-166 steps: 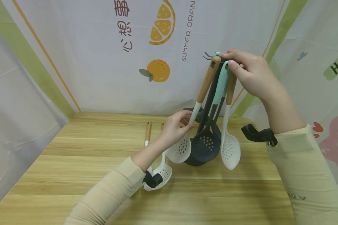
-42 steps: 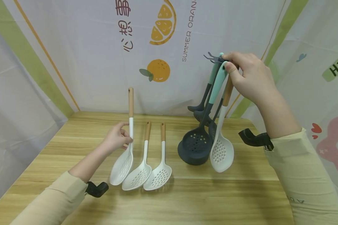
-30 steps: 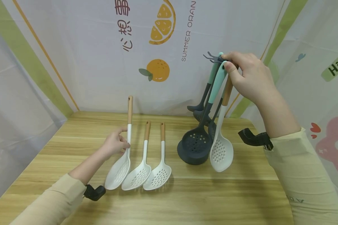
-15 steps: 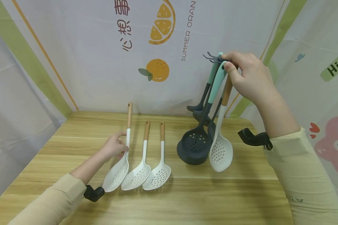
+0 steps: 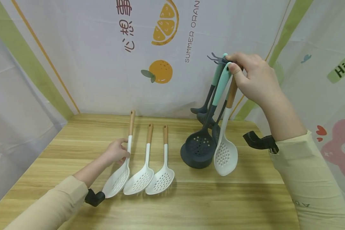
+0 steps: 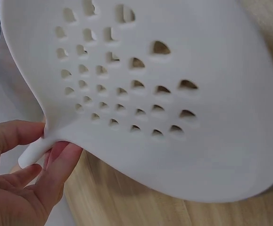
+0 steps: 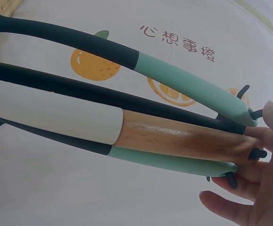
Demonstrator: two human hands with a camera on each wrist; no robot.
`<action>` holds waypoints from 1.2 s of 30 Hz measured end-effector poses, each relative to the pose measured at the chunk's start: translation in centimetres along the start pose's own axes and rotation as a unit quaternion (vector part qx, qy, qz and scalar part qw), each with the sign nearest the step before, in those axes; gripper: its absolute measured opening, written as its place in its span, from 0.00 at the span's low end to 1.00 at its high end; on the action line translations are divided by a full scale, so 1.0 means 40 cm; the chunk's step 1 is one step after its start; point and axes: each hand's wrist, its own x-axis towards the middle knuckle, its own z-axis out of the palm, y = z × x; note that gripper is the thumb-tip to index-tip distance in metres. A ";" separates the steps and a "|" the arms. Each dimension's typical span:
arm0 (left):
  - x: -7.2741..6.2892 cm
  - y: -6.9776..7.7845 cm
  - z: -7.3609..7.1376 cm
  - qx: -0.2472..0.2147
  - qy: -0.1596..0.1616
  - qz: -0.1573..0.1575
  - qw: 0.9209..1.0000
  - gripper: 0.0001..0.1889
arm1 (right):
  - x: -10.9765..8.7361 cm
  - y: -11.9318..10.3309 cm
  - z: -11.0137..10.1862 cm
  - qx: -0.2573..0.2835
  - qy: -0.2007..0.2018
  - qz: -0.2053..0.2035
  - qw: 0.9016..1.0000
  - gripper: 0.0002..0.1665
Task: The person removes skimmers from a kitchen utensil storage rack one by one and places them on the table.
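Skimmer [image 5: 117,181], white with a perforated bowl and a wooden handle, lay left of the rack [image 5: 217,59] and well apart from it, bowl toward the person, handle pointing away. Left hand [image 5: 116,152] gripped it low on the white shaft, near the bowl. Left wrist view: digits closed in from both sides of the shaft. Contact between skimmer and tabletop [image 5: 218,204] could not be told.

Two similar pieces lay between skimmer and rack, handles likewise pointing away: a middle turner [image 5: 141,181], then a near turner [image 5: 161,181] closest to the rack. Their bowls were side by side; whether the edges touched was unclear.

Right hand [image 5: 254,75] held the rack at its top, thumb and fingers bent around the hook area; one finger extended free below the hooks in the right wrist view. On the rack hung a white spoon [image 5: 226,158], wooden-handled and perforated, on the right side; a dark strainer [image 5: 200,143] with mint handle at the front; further dark utensils, partly hidden, behind. A hook tip poked through the wooden handle's hole.

Behind the rack: white curtain [image 5: 103,80] printed with oranges and lettering. Right of the rack: black wrist mount [image 5: 260,140] at the sleeve [image 5: 313,179].
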 end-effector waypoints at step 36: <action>0.030 -0.010 0.020 0.082 -0.033 -0.061 0.994 0.39 | -0.001 -0.001 -0.001 -0.003 0.002 -0.004 1.000 0.26</action>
